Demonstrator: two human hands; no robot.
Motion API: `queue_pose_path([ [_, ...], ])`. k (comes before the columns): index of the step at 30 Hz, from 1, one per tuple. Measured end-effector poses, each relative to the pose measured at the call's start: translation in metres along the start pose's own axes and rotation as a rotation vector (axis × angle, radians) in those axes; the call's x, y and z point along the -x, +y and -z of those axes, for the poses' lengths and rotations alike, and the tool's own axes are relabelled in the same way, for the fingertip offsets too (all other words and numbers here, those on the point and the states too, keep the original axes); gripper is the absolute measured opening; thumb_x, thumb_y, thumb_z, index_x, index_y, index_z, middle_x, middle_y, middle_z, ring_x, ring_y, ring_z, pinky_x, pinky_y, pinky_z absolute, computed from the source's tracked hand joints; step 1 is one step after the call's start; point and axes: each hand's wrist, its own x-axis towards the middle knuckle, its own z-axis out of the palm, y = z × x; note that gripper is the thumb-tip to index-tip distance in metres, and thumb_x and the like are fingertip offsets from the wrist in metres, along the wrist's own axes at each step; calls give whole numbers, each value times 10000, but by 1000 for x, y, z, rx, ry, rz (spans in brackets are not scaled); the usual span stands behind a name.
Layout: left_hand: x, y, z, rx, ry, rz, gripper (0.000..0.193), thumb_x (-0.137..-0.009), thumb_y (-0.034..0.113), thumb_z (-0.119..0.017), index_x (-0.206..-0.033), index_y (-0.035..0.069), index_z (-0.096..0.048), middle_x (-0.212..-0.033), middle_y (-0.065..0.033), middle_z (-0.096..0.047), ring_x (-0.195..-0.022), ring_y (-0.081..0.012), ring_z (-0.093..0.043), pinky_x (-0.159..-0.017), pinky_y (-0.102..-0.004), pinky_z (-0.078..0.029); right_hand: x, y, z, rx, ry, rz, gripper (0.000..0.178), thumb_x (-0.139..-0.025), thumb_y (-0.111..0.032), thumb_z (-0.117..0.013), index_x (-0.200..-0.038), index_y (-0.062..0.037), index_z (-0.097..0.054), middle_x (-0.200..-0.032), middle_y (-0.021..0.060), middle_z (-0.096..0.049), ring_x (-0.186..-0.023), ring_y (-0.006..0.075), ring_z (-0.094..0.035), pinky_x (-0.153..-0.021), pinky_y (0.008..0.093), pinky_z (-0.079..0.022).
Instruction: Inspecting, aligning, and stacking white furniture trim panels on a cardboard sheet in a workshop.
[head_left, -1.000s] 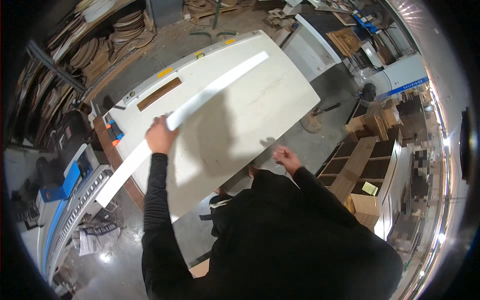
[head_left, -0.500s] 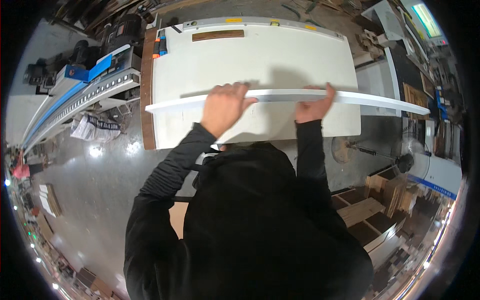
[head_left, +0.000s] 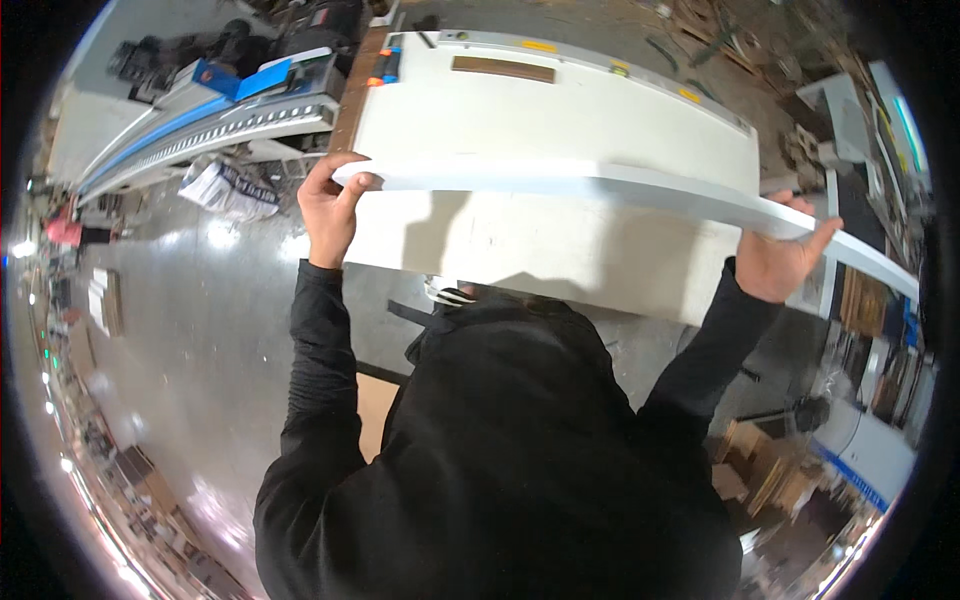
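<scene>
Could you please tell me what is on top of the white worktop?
A silver level, a brown strip and blue-and-orange tools lie toward its far side. The held white strip hides part of the worktop; anything there cannot be seen.

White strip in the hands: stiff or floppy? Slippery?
Probably fairly stiff: the white strip spans from left hand to right hand without obvious sag, though the fisheye bends edges. Possibly slippery, since its face looks smooth.

Two hands — one white strip
</scene>
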Motion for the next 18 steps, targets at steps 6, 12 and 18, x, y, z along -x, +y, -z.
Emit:
queue_pose_path([
  [6,0,31,-3,13,264,-83,233,-979,234,-735,-926,23,-653,-865,-3,-657,-756,-77,-552,-682,-230,-445,-8,10,-42,224,214,122,483,-1035,-293,-614,-1399,-6,-479,-1353,140,-558,-1283,279,-540,-1140,465,-418],
  [12,3,50,-1,196,327,6,273,-1046,261,-644,-864,61,-610,-748,58,-547,-673,-16,-430,-611,-199,-341,-14,8,-54,285,203,129,510,-1025,-238,-624,-1437,9,-452,-1425,138,-521,-1323,264,-530,-1133,432,-436],
  [18,0,62,-6,238,379,35,375,-1109,308,-515,-866,42,-619,-801,26,-590,-716,-28,-483,-650,-211,-391,-19,1,-39,287,147,152,338,-1055,-230,-582,-1313,-14,-554,-1249,92,-628,-1195,223,-604,-1050,396,-485],
])
